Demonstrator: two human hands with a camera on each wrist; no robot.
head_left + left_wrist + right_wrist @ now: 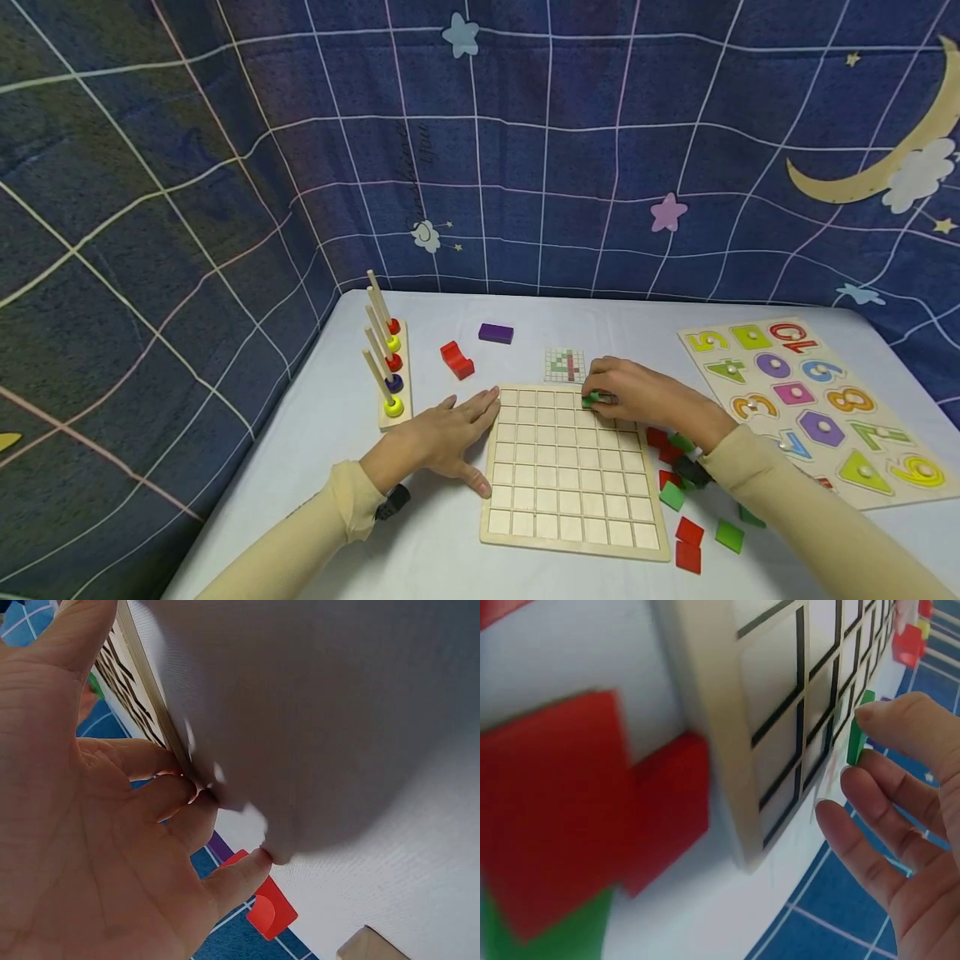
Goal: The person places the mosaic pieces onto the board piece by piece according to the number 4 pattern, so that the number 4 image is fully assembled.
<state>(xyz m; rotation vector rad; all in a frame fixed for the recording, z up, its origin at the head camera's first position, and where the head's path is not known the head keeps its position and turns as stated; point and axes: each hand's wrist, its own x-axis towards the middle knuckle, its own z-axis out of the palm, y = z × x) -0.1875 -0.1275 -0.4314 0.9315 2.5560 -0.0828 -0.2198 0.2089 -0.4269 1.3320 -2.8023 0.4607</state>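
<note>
A pale wooden grid board (558,479) with square recesses lies flat on the table. My left hand (442,437) rests at its left edge, fingers spread, thumb and fingertips touching the rim. At the board's top right, my right hand (637,396) pinches a green square tile (860,727) between thumb and fingers, over the far row of recesses. In the head view that tile is partly hidden by the fingers. Just beyond the board lies a small pattern card (564,365) with green and red squares. Loose red tiles (688,557) and green tiles (729,536) lie to the board's right.
A wooden peg stand (405,367) with coloured rings stands at the left. Near it lie a red curved block (457,360) and a purple block (496,333). A number-and-shape puzzle board (817,417) lies at the right. A patterned blue curtain (510,167) hangs behind the table.
</note>
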